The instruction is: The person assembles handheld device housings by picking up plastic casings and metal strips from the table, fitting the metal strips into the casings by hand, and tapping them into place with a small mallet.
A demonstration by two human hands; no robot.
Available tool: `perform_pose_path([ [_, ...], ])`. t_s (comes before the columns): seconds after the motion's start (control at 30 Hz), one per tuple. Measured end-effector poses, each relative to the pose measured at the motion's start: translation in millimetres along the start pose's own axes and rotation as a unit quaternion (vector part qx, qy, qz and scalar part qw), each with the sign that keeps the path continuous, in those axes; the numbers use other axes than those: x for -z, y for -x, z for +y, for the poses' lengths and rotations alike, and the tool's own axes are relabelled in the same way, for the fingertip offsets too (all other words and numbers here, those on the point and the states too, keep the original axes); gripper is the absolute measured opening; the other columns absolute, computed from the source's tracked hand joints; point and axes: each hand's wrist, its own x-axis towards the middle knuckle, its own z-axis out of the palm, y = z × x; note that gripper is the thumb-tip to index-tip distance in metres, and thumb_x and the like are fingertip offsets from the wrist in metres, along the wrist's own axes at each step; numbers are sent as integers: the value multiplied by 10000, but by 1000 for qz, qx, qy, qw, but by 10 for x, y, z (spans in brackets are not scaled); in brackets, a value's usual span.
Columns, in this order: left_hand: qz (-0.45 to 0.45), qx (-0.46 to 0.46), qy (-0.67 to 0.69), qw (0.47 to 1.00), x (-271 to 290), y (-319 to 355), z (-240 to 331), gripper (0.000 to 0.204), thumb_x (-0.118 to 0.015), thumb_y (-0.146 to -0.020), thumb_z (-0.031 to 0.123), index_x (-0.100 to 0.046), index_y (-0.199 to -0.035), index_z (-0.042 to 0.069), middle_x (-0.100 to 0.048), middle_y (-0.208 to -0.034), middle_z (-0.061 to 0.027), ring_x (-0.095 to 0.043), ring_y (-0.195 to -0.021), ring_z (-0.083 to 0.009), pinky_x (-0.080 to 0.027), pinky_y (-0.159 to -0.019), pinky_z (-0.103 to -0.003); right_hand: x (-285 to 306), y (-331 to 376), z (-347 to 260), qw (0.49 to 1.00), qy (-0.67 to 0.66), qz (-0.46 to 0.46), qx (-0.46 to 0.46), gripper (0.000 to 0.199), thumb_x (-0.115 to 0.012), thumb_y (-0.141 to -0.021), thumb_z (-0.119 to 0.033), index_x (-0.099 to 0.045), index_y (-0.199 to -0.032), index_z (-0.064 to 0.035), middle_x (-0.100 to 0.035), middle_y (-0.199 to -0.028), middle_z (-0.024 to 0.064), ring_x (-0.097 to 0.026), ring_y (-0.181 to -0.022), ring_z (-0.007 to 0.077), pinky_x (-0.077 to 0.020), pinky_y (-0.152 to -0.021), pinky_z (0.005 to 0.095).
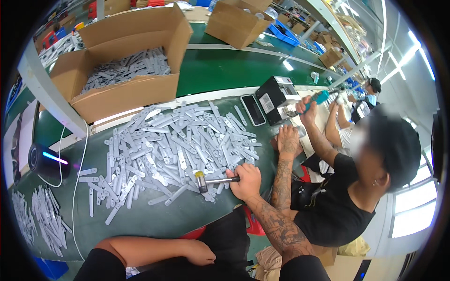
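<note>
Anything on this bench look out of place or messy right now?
Mostly the flat grey strips: they sprawl in a loose, criss-crossed heap over the green table, not sorted like the rows at the far left. The right hand grips a small mallet at the heap's edge. Nothing looks damaged.

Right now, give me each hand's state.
Left hand: resting in the lap, holding nothing visible.
Right hand: grip closed on small mallet.

Long green tabletop (220,70) with white edge rail runs through factory hall. Open brown cardboard boxes (122,93) stand on it. Grey metal post (47,89) rises at left. Bright windows (412,206) at right; white ceiling strip lights (412,51) overhead. Blue plastic bins (286,33) further back.
</note>
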Motion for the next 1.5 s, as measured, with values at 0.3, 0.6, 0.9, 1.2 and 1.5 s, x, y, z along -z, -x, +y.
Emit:
perform_pose_path([
  [0.3, 8, -105, 50, 993, -16, -18, 59, 298, -604, -1064, 333, -694, -1055, 49, -751, -1022, -194, -723, -1010, -415, -555, -830, -528, 3, 6, -27, 1000, -7, 19, 9, 390, -826, -939, -326, -582, -722, -113, -558, -760, 76, -582, -776, 332, -414, -733, 457],
  [0.6, 203, 14, -81, 976, 88, 102, -15, 266, -633, -972, 288, -697, -998, 31, -762, -1069, -150, -739, -952, -412, -594, -816, -548, -3, 17, -3, 1000, -14, 4, -3, 412, -774, -976, -396, -608, -729, -112, -568, -771, 73, -598, -801, 328, -422, -757, 463],
  [0.9, 147, 9, 1, 989, 122, 102, -63, 275, -644, -1020, 318, -690, -1009, 47, -735, -885, -147, -725, -877, -406, -564, -758, -526, -9, 16, -2, 1000, -13, 9, 2, 401, -784, -972, -380, -610, -732, -110, -562, -765, 75, -590, -791, 329, -419, -745, 464],
  [1.2, 194, -114, 434, 872, 412, 312, -80, 205, -804, -1049, 210, -659, -1010, 70, -617, -794, 61, -569, -748, -43, -452, -670, -273, 4, -2, -2, 1000, -18, 9, 4, 413, -824, -944, -344, -578, -713, -105, -549, -751, 86, -573, -763, 342, -408, -727, 467],
  [1.5, 510, -177, 487, 686, 480, 386, -307, 351, -737, -1026, 59, -483, -786, 98, -438, -769, 94, -388, -720, -18, -312, -635, -258, 2, -7, 3, 1000, -26, 15, 5, 402, -826, -939, -334, -580, -714, -109, -542, -749, 82, -568, -764, 338, -404, -725, 459],
])
